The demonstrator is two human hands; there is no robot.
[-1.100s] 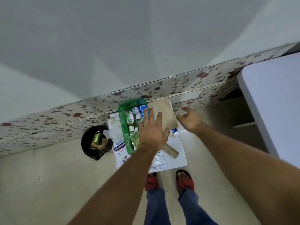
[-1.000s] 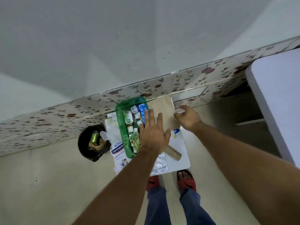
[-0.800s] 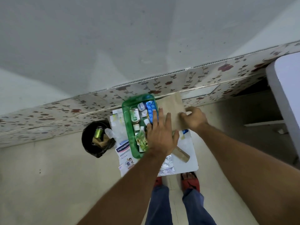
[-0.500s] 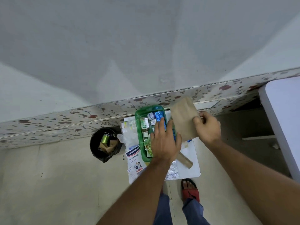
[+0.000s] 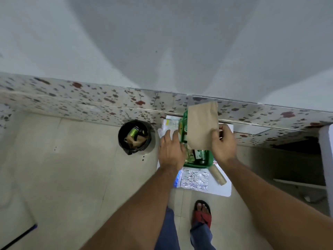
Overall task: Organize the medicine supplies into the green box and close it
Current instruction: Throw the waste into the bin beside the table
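Two hands work over one green box [image 5: 207,160], which sits on a small white bench [image 5: 221,188] against the flower-patterned wall tiles. The box's long axis runs from the person toward the wall, its near short end facing the person's feet. The right hand [image 5: 223,147] is clamped on the lower right corner of one brown paper bag [image 5: 201,127], thumb on its front face; the bag is held above the box, long axis also pointing toward the wall, and it hides most of the box's inside. Packets show in the near end of the box, too blurred to count. The left hand [image 5: 171,150] lies flat with fingers spread at the box's left edge, gripping nothing that can be seen. One silver blister sheet [image 5: 194,180] lies on the bench just in front of the box, and one brown roll [image 5: 218,176] lies slanted beside it to the right. One black bin [image 5: 134,136] stands on the floor left of the bench.
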